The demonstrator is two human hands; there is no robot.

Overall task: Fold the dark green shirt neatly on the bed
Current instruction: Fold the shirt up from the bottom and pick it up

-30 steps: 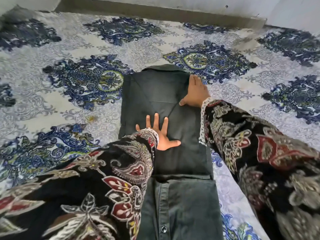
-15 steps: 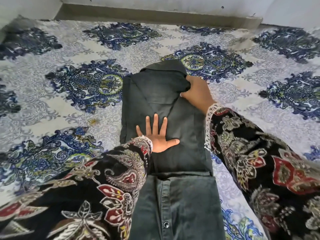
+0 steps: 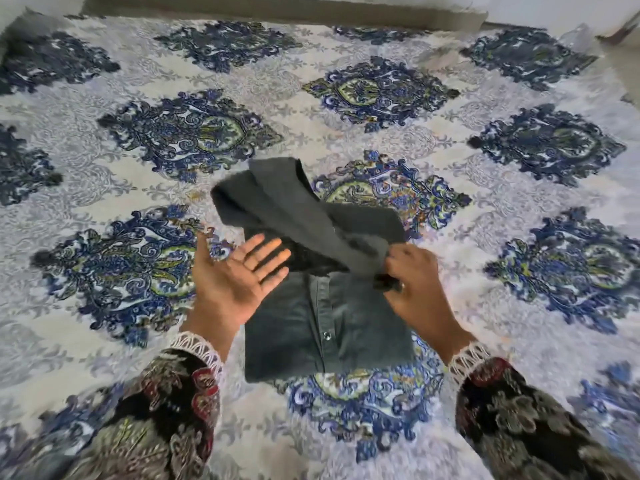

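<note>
A bedroom in a home: a bed (image 3: 346, 140) spread with a pale bedsheet (image 3: 104, 202) printed in blue paisley medallions fills the view, a plain light wall (image 3: 554, 8) rising directly behind its far edge.

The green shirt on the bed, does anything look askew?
Yes. The dark green shirt's far end is lifted and bunched, pinched by the right hand, slanting across the flat near part. The left hand hovers open.

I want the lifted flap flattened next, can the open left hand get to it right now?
Probably yes: the left hand hovers open beside the dark green cotton shirt, nothing lies between, and the right hand pinches the raised fold.
</note>
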